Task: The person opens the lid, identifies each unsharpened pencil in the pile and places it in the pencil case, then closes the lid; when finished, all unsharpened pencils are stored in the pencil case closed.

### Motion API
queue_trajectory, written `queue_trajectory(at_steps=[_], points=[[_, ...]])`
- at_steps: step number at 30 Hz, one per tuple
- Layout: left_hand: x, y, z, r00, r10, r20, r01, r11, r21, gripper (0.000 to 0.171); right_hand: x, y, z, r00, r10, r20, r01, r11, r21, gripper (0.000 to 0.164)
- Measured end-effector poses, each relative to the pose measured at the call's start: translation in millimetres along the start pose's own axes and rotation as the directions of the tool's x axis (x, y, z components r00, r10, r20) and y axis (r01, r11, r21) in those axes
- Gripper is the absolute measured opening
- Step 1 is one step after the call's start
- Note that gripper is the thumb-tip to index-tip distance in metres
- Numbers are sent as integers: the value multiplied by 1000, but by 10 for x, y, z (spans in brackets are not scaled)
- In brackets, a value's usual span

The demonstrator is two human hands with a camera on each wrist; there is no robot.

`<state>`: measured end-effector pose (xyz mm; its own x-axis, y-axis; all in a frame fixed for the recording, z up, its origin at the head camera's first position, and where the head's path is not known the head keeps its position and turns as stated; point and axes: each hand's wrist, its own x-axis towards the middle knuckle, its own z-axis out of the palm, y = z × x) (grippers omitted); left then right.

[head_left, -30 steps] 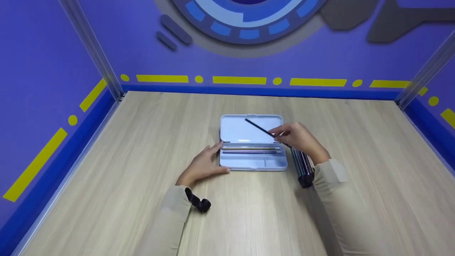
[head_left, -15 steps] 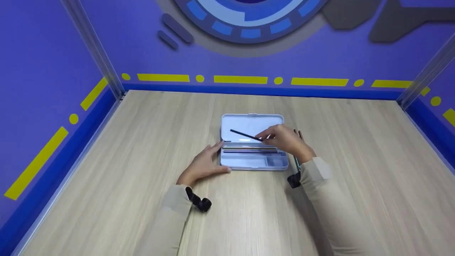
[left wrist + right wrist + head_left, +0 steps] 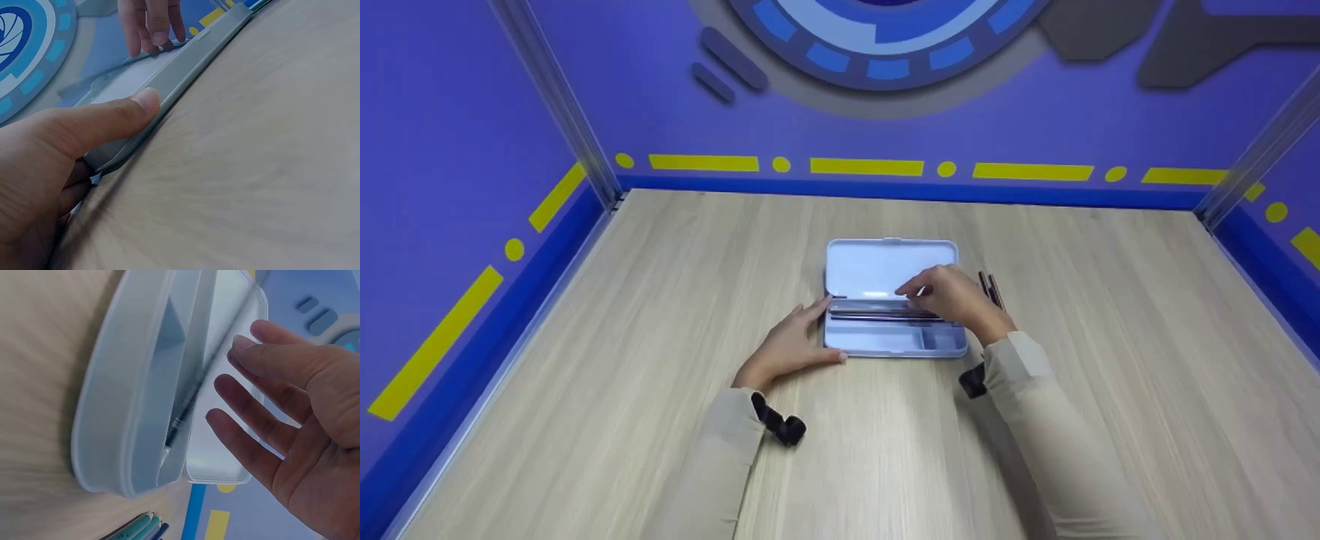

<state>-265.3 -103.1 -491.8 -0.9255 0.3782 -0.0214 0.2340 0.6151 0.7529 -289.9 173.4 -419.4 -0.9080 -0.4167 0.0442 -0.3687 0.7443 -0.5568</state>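
Observation:
An open white pencil case (image 3: pixel 874 337) lies on the table, its lid folded back. My left hand (image 3: pixel 789 349) holds the case by its left end, thumb (image 3: pixel 147 101) against the front wall and fingers round the side. Over the back compartment is my right hand (image 3: pixel 958 301), fingers spread and holding nothing in the right wrist view. Beside those fingertips, a blurred dark pencil (image 3: pixel 194 391) slants into the case, apparently loose. Other pencils (image 3: pixel 877 316) lie lengthwise in the back compartment, partly hidden by the right hand.
Several more pencils (image 3: pixel 991 289) lie on the table right of the case, mostly under my right forearm; teal ends (image 3: pixel 143 526) show in the right wrist view. A small divided compartment (image 3: pixel 943 339) sits at the case's front right. Blue panels (image 3: pixel 870 135) enclose the table.
My right hand has moved left over the case with the dark pencil, lowered it and let it go into the back compartment. The left hand has stayed on the case.

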Motion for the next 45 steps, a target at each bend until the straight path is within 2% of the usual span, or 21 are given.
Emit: queue_trajectory(at_steps=[12, 20, 35, 45], points=[[7, -2, -16, 1000, -3, 0, 3, 1000, 8, 105, -35, -18, -27, 992, 122, 42, -123, 992, 18, 27], [-5, -7, -33, 1000, 13, -5, -13, 1000, 28, 103, -126, 68, -114, 996, 84, 1, -84, 996, 1, 25], [-9, -29, -32, 1000, 2, -4, -2, 999, 39, 103, -389, 418, -322, 989, 134, -61, -133, 991, 13, 30], [6, 11, -8, 1000, -5, 6, 5, 1000, 17, 105, -615, 656, -436, 974, 221, -53, -218, 974, 64, 37]])
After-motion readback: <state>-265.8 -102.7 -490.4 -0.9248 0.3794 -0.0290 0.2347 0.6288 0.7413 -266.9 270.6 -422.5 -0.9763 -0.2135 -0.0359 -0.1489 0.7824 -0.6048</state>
